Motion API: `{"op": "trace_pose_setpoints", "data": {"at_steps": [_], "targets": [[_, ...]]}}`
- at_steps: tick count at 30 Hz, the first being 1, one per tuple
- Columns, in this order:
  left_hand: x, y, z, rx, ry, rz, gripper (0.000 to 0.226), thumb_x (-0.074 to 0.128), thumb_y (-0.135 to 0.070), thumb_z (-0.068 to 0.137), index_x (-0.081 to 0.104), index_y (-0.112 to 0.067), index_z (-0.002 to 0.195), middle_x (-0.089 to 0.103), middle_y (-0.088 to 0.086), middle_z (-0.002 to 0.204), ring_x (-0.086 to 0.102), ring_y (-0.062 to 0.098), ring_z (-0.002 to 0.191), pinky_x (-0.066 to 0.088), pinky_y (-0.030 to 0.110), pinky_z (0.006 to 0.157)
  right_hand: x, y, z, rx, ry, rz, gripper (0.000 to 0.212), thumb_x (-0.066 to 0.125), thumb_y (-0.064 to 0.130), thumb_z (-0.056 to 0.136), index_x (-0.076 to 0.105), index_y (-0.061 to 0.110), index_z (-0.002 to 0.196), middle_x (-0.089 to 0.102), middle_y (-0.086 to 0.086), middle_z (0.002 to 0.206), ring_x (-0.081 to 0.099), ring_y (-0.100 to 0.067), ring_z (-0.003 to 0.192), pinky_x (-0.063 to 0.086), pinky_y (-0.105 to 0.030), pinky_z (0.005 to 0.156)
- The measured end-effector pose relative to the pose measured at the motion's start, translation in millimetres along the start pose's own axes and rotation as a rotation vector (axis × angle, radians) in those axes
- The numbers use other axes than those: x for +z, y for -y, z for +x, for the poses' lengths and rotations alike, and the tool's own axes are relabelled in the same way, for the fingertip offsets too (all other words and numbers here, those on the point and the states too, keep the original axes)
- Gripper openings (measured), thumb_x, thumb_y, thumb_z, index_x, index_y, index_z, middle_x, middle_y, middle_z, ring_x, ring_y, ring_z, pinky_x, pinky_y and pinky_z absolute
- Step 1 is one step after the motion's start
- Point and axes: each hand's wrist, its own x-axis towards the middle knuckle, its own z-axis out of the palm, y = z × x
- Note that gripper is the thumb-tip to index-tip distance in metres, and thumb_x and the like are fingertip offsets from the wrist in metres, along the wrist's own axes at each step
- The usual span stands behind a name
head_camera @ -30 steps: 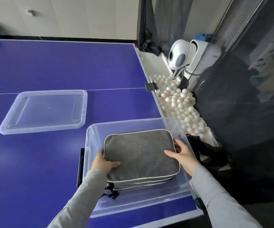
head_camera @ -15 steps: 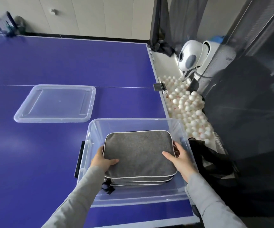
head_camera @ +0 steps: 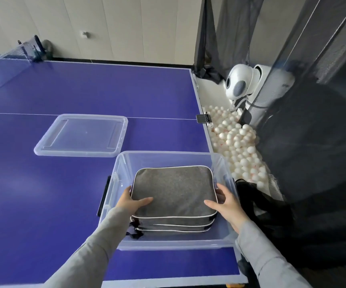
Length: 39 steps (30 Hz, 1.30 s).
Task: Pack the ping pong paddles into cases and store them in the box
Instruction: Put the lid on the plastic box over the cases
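Observation:
A clear plastic box (head_camera: 169, 157) stands on the near right corner of the blue ping pong table (head_camera: 68, 94). Inside it lies a stack of grey paddle cases (head_camera: 173, 190) with white piping. My left hand (head_camera: 131, 201) holds the top case's left edge, thumb lying on its top. My right hand (head_camera: 226, 201) holds the right edge the same way, fingers down between case and box wall. No bare paddle is in view.
The box's clear lid (head_camera: 82, 135) lies flat on the table to the far left of the box. Off the table's right edge sit many white balls (head_camera: 236, 146), a white ball machine (head_camera: 240, 84) and dark netting (head_camera: 313, 142). The table net (head_camera: 8, 54) is at far left.
Both hands have stayed on the top case's sides while it settled a little lower onto the stack. The camera view has shifted, so the lid appears further right.

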Motion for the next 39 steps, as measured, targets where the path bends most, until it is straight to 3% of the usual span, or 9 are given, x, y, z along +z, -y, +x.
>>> {"op": "trace_pose_setpoints", "data": {"at_steps": [6,10,13,17,20,23,31,39], "targets": [[-3,-10,-20,0.112,-0.002,0.092,0.099,0.083,-0.025,0.071,0.023,-0.017,0.149,0.037,0.0,0.148,0.042,0.009,0.119,0.036,0.025,0.095,-2,21,0,-0.082,-0.058,-0.056,0.078,0.079,0.017,0.077,0.037,0.016,0.143,0.042,-0.006,0.146,0.041,-0.017,0.133,0.033,-0.034,0.112],[-19,-32,-27,0.234,-0.048,0.224,0.099,0.081,-0.035,0.072,0.023,-0.016,0.149,0.029,0.001,0.154,0.031,0.019,0.14,0.029,0.036,0.114,11,45,1,-0.204,-0.097,-0.126,0.077,0.078,0.021,0.077,0.039,0.015,0.143,0.042,-0.004,0.147,0.039,-0.014,0.135,0.031,-0.031,0.112],[-39,-49,-29,0.333,-0.12,0.319,0.089,0.078,-0.036,0.075,0.029,-0.018,0.147,0.038,0.003,0.15,0.039,0.02,0.135,0.033,0.036,0.111,27,61,3,-0.271,-0.056,-0.22,0.072,0.075,0.027,0.081,0.038,0.02,0.143,0.042,-0.001,0.146,0.039,-0.013,0.135,0.03,-0.033,0.114],[-79,-57,-25,0.426,-0.242,0.454,0.084,0.075,-0.037,0.078,0.031,-0.016,0.146,0.037,0.004,0.149,0.037,0.021,0.136,0.03,0.025,0.104,57,82,9,-0.353,-0.043,-0.378,0.067,0.069,0.032,0.085,0.037,0.019,0.143,0.042,0.001,0.147,0.039,-0.015,0.135,0.031,-0.035,0.113],[-121,-56,-16,0.403,-0.315,0.601,0.089,0.072,-0.043,0.079,0.025,-0.015,0.149,0.03,0.005,0.152,0.028,0.023,0.14,0.027,0.035,0.113,87,100,16,-0.39,-0.032,-0.515,0.064,0.063,0.039,0.088,0.036,0.022,0.144,0.041,0.003,0.148,0.039,-0.016,0.135,0.03,-0.028,0.107],[-171,-50,-1,0.355,-0.381,0.785,0.089,0.066,-0.051,0.08,0.021,-0.018,0.15,0.027,0.0,0.154,0.026,0.022,0.14,0.03,0.042,0.111,127,120,26,-0.436,0.031,-0.516,0.062,0.061,0.035,0.091,0.034,0.018,0.144,0.036,-0.001,0.148,0.033,-0.017,0.137,0.027,-0.027,0.106],[-322,-41,77,0.237,-0.485,0.996,0.095,0.055,-0.07,0.078,0.019,-0.02,0.15,0.022,0.0,0.156,0.019,0.019,0.144,0.027,0.04,0.111,258,173,79,-0.467,0.006,-0.707,0.066,0.054,0.041,0.094,0.028,0.012,0.148,0.033,-0.004,0.15,0.025,-0.019,0.141,0.024,-0.034,0.114],[-420,-40,197,0.218,-0.42,1.1,0.097,0.048,-0.072,0.08,0.014,-0.016,0.151,0.014,0.001,0.159,0.008,0.019,0.147,0.019,0.039,0.116,366,192,159,-0.253,-0.055,-0.834,0.069,0.049,0.045,0.095,0.025,0.01,0.149,0.029,-0.006,0.153,0.023,-0.02,0.142,0.027,-0.036,0.114]]}}
